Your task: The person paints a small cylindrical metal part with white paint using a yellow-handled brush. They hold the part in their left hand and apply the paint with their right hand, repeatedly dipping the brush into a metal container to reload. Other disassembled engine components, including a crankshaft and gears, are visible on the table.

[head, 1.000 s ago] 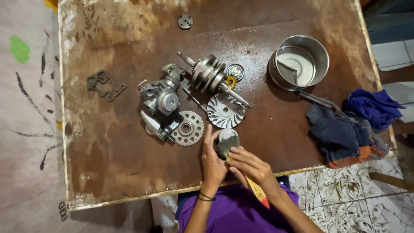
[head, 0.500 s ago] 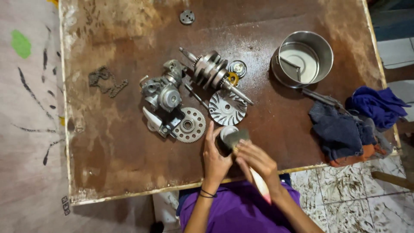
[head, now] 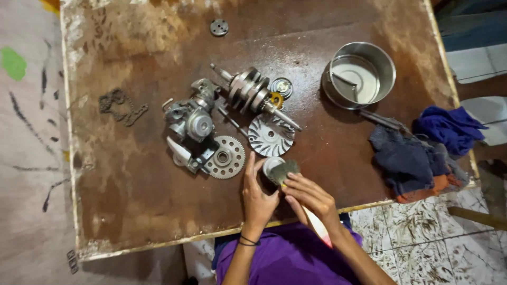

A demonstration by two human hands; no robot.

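While the left hand (head: 257, 196) holds a small round metal part (head: 271, 165), the right hand (head: 311, 198) grips a brush (head: 288, 171) (bristles touching it) over the brown table (head: 132, 200).

no packages, labels, signs or screens visible anywhere.

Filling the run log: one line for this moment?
left hand: holds round metal part | right hand: brush on part | table

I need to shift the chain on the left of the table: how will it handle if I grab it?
The chain lies in a loose crumpled heap, so it would probably sag and dangle, not stay stiff. It looks like dark metal, likely heavy for its size and perhaps greasy. Pushed, it would probably drag across the table, not roll.
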